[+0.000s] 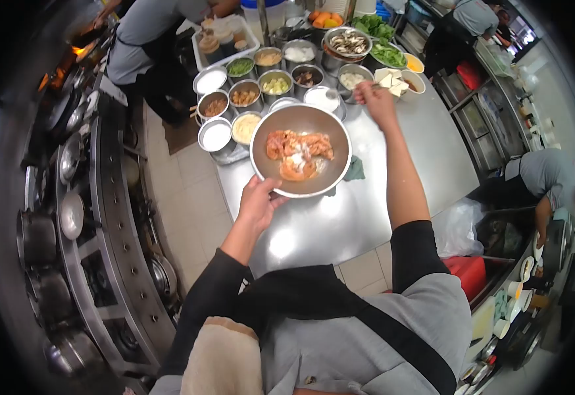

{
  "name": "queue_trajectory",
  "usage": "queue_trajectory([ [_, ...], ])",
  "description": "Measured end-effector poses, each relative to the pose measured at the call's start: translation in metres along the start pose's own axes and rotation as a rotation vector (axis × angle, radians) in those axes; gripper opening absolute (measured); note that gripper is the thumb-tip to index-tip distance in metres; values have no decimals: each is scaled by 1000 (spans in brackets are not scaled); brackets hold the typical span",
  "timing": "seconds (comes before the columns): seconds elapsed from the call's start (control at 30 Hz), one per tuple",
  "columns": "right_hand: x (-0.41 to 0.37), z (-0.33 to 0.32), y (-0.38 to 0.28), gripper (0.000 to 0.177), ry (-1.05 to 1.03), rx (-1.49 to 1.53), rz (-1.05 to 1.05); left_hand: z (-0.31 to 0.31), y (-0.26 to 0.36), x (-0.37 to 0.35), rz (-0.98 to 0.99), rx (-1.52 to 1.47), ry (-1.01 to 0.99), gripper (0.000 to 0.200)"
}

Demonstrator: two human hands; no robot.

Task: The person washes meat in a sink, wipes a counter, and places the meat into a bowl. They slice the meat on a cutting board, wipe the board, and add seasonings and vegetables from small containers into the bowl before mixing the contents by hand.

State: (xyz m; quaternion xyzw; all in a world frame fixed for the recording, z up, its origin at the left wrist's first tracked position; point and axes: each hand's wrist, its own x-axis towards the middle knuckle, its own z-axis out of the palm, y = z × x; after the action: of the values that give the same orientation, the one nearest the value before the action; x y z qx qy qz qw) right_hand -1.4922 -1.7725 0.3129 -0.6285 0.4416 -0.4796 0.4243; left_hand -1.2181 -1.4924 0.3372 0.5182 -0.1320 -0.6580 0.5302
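Observation:
My left hand [260,203] grips the near left rim of a metal bowl [261,168], tilted a little toward me over the table. Inside lie pieces of raw, reddish-orange meat [299,146] with white powder on top. My right hand [374,100] is closed, beyond the bowl to the right, around what looks like a spoon [347,96]. Its end is near a container of white powder [322,99] and a tin of pale chopped food [352,79]. Just right of that hand are pale yellow slabs [393,81]. A green cloth [354,169] lies partly behind the bowl.
Several metal tins of ingredients [243,97] crowd the far side of the steel table [307,230]. Behind them stand mushrooms [350,44] and leafy greens [387,54]. A stove range [113,263] runs along the left. Co-workers [149,49] stand at far left and on the right [544,174].

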Motion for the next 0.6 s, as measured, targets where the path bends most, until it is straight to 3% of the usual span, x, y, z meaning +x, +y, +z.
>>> queue_trajectory([
  [0.1, -5, 18, 23, 32, -51, 94, 105, -6, -1, -4, 7, 1, 26, 31],
  [0.23, -3, 22, 30, 32, 62, 345, 284, -13, -4, -5, 8, -6, 55, 28],
  [0.47, -1, 0, -7, 28, 109, 432, 307, -12, -3, -2, 15, -4, 7, 29],
  [0.6, -13, -11, -51, 30, 38, 458, 206, -10, -3, 7, 28, -7, 10, 31],
])
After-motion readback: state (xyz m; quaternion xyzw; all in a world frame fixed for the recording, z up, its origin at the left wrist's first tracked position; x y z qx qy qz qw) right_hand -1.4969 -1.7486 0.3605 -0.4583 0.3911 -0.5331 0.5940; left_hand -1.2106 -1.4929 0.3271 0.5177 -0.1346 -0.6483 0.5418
